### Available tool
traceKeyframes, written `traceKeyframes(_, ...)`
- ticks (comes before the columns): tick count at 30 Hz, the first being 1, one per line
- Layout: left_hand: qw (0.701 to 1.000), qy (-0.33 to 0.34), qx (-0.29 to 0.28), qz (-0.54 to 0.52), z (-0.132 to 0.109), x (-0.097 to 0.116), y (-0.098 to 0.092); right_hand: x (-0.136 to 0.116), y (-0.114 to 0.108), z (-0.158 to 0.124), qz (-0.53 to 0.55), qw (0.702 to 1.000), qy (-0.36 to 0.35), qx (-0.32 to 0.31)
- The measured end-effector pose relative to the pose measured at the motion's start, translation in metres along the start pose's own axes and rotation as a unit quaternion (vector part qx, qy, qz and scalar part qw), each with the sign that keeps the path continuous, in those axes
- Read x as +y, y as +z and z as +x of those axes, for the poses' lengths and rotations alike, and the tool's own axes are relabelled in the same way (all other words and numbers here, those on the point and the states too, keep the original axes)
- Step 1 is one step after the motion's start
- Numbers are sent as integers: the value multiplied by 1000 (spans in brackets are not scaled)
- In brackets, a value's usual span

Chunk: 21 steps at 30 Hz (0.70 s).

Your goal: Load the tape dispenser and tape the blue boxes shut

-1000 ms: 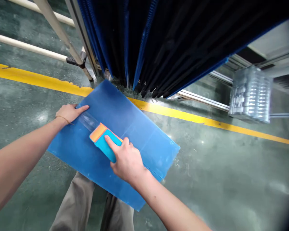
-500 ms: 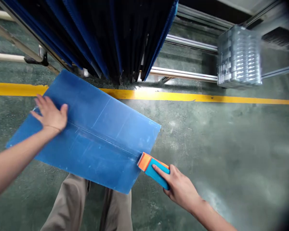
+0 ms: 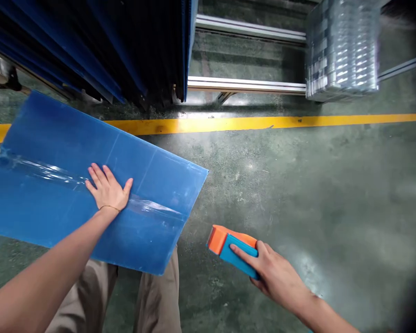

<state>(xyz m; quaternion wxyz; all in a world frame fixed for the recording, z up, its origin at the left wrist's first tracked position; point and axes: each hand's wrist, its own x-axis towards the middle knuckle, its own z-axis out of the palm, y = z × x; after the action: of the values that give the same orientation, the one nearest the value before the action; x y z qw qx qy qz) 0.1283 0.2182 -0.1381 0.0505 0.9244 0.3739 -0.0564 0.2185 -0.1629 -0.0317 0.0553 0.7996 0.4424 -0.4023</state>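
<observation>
A blue plastic box (image 3: 131, 249) with a flat, closed top lies in front of my legs, tilted across the view. Clear packing tape (image 3: 52, 172) runs along its middle seam, glossy at both sides of my hand. My left hand (image 3: 109, 189) presses flat on the taped seam, fingers spread. In my right hand (image 3: 268, 268) is an orange and blue tape dispenser (image 3: 239, 252), held just off the box's right edge and apart from it. The underside of the box is hidden.
Folded blue sheets (image 3: 90, 46) stand packed in a rack at the upper left. Metal rails (image 3: 246, 84) lead right to a stack of clear plastic trays (image 3: 341, 53). A yellow line (image 3: 229, 124) crosses the green floor (image 3: 298, 194).
Tape now covers the formerly bare seam. My left hand has slid right along it to the middle. The tape dispenser has come away from the box's right edge. The view has shifted.
</observation>
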Motion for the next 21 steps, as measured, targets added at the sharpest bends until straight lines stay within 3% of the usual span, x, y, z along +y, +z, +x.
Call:
traceKeyframes(2,1000,6,4,0,-2,3,0,15,11,6,-41,999,11,-19)
traceKeyframes(4,1000,10,10,2,-2,5,3,20,23,29,-63,997,16,-33)
traceKeyframes(9,998,39,30,29,2,-5,3,-7,43,104,-55,998,27,-29)
traceKeyframes(11,995,86,29,50,-4,-5,-8,-21,46,117,-41,998,35,-25)
traceKeyframes(13,974,215,-18,71,-20,7,-19,-33,47,119,-25,998,54,-25)
traceKeyframes(14,945,311,-63,81,-31,19,-21,-37,48,117,-16,997,67,-26)
traceKeyframes(16,822,532,-181,90,-54,48,-18,-44,47,112,2,995,93,-31)
traceKeyframes(17,761,602,-223,97,-64,65,-12,-48,46,111,12,994,105,-34)
traceKeyframes(19,673,672,-281,132,-77,95,4,-56,45,113,37,990,130,-40)
traceKeyframes(21,624,693,-315,176,-83,117,19,-69,47,122,72,983,159,-49)
